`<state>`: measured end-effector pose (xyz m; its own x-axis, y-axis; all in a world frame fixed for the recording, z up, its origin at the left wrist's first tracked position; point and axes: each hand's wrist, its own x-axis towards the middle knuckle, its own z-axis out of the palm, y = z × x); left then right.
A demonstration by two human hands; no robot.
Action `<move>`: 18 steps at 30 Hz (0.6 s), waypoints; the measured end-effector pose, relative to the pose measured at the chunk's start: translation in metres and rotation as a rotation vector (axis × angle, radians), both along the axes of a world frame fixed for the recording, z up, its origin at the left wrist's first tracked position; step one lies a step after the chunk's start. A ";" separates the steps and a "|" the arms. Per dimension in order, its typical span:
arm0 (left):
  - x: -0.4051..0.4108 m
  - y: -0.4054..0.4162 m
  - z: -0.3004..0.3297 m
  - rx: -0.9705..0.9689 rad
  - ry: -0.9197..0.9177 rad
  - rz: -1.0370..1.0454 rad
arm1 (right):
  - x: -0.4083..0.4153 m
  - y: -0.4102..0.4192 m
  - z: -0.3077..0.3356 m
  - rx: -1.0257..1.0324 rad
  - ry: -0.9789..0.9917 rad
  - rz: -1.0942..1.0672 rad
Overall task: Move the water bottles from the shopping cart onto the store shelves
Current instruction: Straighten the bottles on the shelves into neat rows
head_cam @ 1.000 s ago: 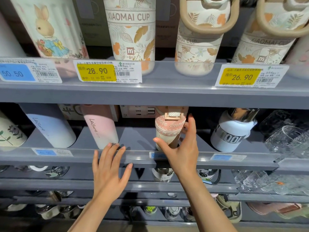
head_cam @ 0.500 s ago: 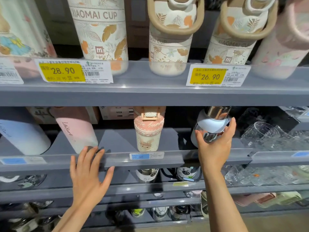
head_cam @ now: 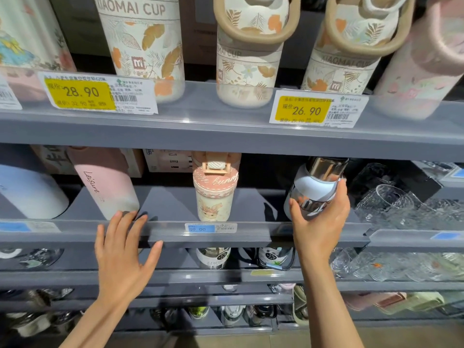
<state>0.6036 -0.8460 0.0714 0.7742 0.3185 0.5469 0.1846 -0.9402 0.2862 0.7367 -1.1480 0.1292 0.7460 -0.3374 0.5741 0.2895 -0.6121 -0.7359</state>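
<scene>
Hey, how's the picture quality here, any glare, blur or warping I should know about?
Head view: wide-angle warp bows the upper shelf edge; glare streaks the chrome cap of the white bottle held by the right hand; top-row cups lean outward; lower shelves sit dim; price tags slightly soft.

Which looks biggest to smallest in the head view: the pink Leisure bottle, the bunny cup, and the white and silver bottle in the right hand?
1. pink Leisure bottle, though its top is hidden.
2 and 3. white and silver bottle and bunny cup look alike; the right hand covers part of the bottle, so I won't rank them.
</scene>
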 end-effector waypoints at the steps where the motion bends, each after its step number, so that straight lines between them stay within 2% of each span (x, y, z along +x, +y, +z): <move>1: -0.001 0.000 0.000 0.003 0.011 -0.002 | -0.006 0.001 -0.002 0.016 -0.015 0.011; 6: -0.006 0.007 -0.001 0.040 0.046 -0.048 | -0.051 0.036 -0.006 0.002 -0.169 0.129; 10: -0.015 0.023 0.000 -0.013 0.010 -0.182 | -0.090 0.091 -0.011 -0.041 -0.225 0.272; 13: -0.031 0.055 0.003 -0.105 -0.005 -0.210 | -0.116 0.142 -0.020 -0.046 -0.180 0.381; 18: -0.069 0.149 0.016 -0.187 -0.071 -0.160 | -0.140 0.249 -0.018 0.004 -0.052 0.438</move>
